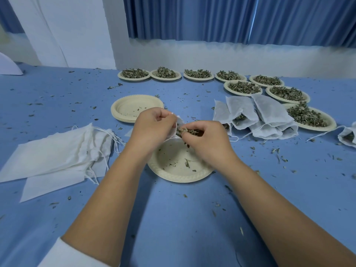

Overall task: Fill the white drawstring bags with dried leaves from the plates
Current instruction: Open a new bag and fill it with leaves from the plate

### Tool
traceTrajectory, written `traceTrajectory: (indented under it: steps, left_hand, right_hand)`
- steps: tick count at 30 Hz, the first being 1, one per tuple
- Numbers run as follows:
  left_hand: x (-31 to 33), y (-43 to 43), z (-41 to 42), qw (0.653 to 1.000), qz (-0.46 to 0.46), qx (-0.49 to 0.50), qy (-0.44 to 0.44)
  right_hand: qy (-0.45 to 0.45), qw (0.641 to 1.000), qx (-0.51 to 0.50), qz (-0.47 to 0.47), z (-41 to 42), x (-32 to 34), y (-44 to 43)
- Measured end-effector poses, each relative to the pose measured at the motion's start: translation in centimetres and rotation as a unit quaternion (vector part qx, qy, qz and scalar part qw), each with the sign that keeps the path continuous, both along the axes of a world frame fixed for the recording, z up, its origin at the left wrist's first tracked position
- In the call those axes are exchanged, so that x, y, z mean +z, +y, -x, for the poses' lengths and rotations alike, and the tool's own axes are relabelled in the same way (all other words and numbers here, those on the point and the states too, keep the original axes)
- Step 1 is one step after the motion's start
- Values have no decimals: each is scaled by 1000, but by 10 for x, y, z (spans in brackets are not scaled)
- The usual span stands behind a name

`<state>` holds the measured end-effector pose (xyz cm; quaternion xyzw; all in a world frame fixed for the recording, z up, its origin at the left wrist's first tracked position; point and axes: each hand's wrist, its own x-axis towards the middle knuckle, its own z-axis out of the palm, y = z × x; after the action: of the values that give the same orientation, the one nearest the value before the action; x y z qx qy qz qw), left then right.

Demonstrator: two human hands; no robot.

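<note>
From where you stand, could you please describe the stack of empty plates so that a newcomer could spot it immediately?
On the blue table, find the row of leaf-heaped plates along the far edge. The stack of empty plates sits nearer than that row's left end, just beyond the left hand. Unlike the single nearer plate, it is several plates deep.

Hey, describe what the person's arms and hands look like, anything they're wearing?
Both hands are bare: the left hand and right hand show no gloves, rings or watch. A white sleeve ends near the left elbow, leaving that forearm uncovered. The right forearm is uncovered up to the picture's edge.
</note>
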<state>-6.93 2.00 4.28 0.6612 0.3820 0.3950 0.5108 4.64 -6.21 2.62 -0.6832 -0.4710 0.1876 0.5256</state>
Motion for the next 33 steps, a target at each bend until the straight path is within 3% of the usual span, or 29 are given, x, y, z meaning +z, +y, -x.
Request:
traceTrajectory:
  steps: [3, 5, 10, 14, 17, 22, 28, 31, 33]
  left_hand:
    - [-1, -3, -1, 1000, -12, -14, 21]
    - [-2, -5, -3, 999, -17, -31, 36]
    - [-4, -7, -6, 996, -37, -31, 70]
    - [-5, -4, -4, 998, -28, -24, 59]
    - [-5, -3, -3, 998, -24, -25, 51]
    - [-4, -7, -4, 998, -37, -34, 48]
    - [-6, -11, -7, 995, -49, -62, 54]
    - [-7, -9, -7, 996, -50, -47, 54]
    - [-7, -7, -7, 998, -43, -28, 44]
  right_hand:
    - [-61, 998, -7, 14, 1, -3, 2]
    - [-50, 999, -7, 21, -1, -2, 2]
    - [63, 997, -7, 53, -6, 4, 0]
    - [201, 976, 65, 58, -8, 11, -3]
    - [248, 966, 62, 44, -9, 12, -2]
    - [204, 978, 39, 17, -4, 6, -1]
    - [39, 998, -14, 36, 0, 0, 0]
    - [59, 997, 4, 48, -2, 3, 0]
    - [149, 987, 33, 52, -6, 7, 1]
